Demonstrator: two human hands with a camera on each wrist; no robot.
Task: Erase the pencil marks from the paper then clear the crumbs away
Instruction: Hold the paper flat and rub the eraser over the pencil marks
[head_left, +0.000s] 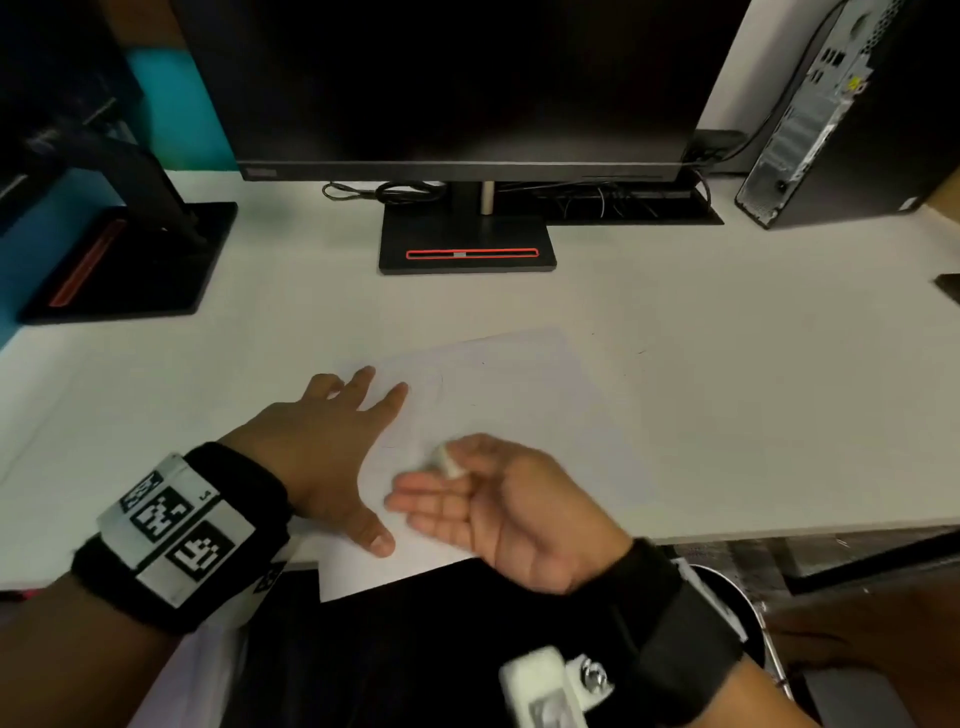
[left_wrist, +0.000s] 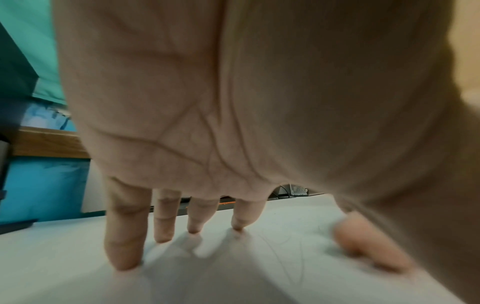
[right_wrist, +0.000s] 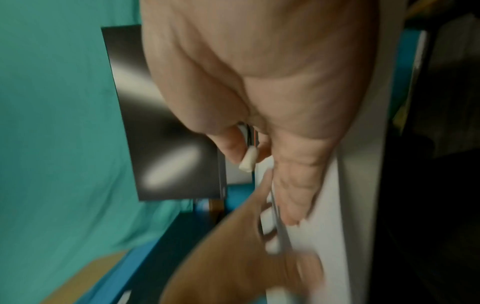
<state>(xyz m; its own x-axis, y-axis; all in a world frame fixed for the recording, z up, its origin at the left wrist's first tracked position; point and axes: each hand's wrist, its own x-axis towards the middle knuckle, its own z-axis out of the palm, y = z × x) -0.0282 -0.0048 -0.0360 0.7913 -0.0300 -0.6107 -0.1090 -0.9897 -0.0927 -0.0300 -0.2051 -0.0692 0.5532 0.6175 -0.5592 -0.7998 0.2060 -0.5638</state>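
A white sheet of paper (head_left: 509, 415) lies tilted on the white desk (head_left: 753, 364), its near corner hanging over the front edge. Faint pencil lines (left_wrist: 293, 255) show on it in the left wrist view. My left hand (head_left: 332, 441) is spread flat, fingertips (left_wrist: 124, 261) and thumb pressing the paper's left side. My right hand (head_left: 483, 499) is turned edge-down over the paper's near part, blurred. It pinches a small white eraser (head_left: 448, 461) between thumb and forefinger, while the other fingers stretch out straight toward the left thumb. The eraser (right_wrist: 248, 160) pokes out past the thumb.
A dark monitor (head_left: 457, 78) stands on a black base (head_left: 467, 244) behind the paper. A second monitor base (head_left: 130, 260) sits at the far left, a computer tower (head_left: 852, 114) at the far right. Cables (head_left: 384, 191) lie behind the middle base.
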